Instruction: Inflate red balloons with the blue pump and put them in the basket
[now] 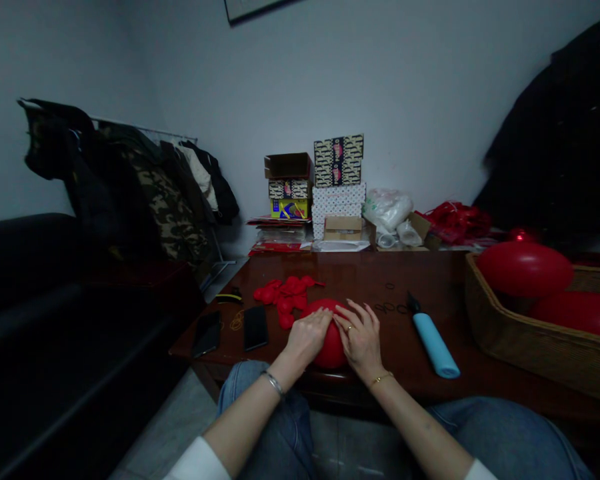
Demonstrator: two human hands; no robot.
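An inflated red balloon (331, 352) rests at the table's near edge, between my two hands. My left hand (306, 335) is closed at its top, the fingertips together there. Thumb and forefinger of my right hand (363, 339) pinch at the same spot, while its other fingers stick out. The balloon's neck is hidden by my fingers. Just behind it lies a pile of limp red balloons (287, 293). A light-blue hand pump (436, 345) with a black nozzle lies on the right.
Two dark phones (256, 328) and yellow rubber bands (237, 321) lie left on the wooden table (360, 273). Dark bands (389, 307) lie near the pump. A wicker basket (505, 333) at right holds inflated red balloons (525, 267). Boxes (339, 203) stand at the back.
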